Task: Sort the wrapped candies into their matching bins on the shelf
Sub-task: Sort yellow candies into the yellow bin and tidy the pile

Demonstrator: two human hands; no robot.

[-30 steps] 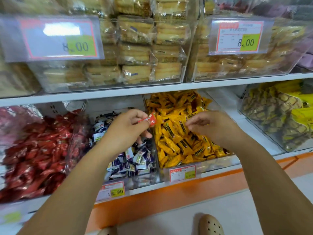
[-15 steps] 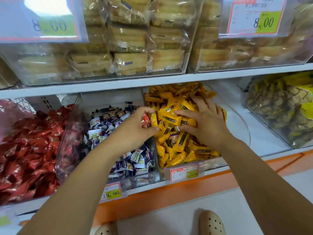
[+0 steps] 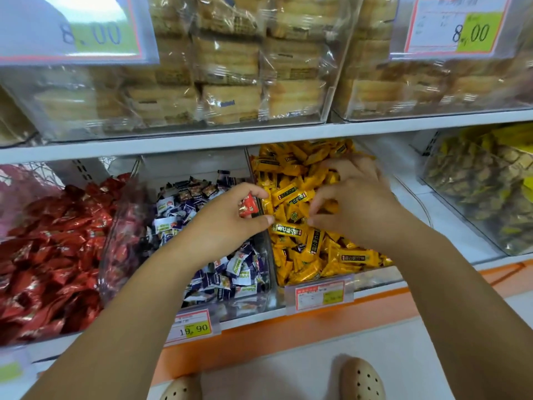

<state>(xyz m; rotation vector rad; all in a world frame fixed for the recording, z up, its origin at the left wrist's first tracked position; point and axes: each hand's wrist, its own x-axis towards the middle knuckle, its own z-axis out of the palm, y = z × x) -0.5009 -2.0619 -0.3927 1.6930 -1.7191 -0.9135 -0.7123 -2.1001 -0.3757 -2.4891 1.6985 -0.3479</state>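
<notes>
My left hand (image 3: 227, 220) grips a small red wrapped candy (image 3: 248, 205) between thumb and fingers, at the divider between the blue-and-white candy bin (image 3: 227, 306) and the yellow candy bin (image 3: 375, 277). My right hand (image 3: 354, 203) lies on the heap of yellow candies (image 3: 291, 197), its fingers curled down among the wrappers. Whether it pinches one is hidden. The red candy bin (image 3: 115, 272) stands at the far left, full of red wrappers.
A white shelf board (image 3: 259, 140) runs just above the bins, bearing clear boxes of wrapped pastries (image 3: 230, 82). A bin of yellow-green sweets (image 3: 484, 186) sits at the right. Price tags (image 3: 193, 327) hang along the orange shelf edge. Two beige clogs (image 3: 362, 379) show on the floor.
My right hand went from hovering above the yellow heap down into it and further back. My left hand kept the red candy and stayed near the divider. The camera moved closer.
</notes>
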